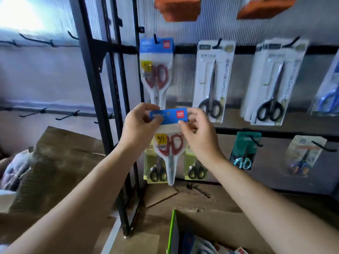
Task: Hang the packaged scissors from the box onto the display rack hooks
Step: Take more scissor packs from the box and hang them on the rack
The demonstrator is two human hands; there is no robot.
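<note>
Head view: left hand point(141, 123) and right hand point(199, 133) pinch the packaged scissors point(169, 143) by the header between their fingers point(156, 121), blades straight down, hook point(155, 38) directly above, upper centre.

Shop aisle; packaged scissors point(212, 83) on display rack hooks point(218, 42)

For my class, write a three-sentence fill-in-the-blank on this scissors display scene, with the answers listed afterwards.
1. The left hand and right hand pinch the held pack by its ____ header card.
2. Its scissors have ____ handles.
3. A matching pack hangs directly ____ it.
Answers: blue, red, above.
</note>
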